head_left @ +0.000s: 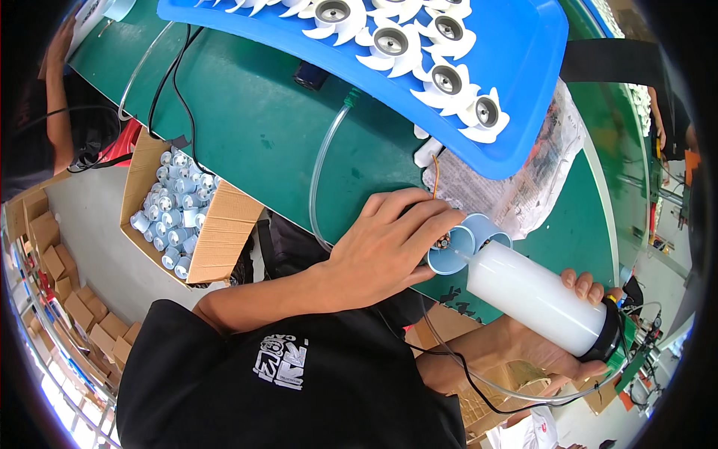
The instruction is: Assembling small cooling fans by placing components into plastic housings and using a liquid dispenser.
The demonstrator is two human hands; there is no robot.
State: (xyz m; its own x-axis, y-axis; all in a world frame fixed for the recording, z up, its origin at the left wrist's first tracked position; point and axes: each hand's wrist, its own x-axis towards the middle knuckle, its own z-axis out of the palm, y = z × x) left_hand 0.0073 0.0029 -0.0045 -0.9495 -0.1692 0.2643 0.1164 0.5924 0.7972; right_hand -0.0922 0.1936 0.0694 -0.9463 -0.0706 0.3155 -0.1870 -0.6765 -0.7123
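My left hand is closed around a light blue plastic cup at the green table's near edge. Copper-coloured parts show inside its mouth. Against it is a second light blue cup; whether my fingers also hold that one is hidden. My right hand grips a large white dispensing cartridge by its black end. The cartridge lies tilted, and its thin nozzle points into the mouth of the first cup. A clear hose and a black cable run from the cartridge's back end.
A blue tray of white fan impellers stands ahead, beside newspaper on the green table. A cardboard box full of light blue cups sits at left. A clear hose crosses the table. Other people work at both sides.
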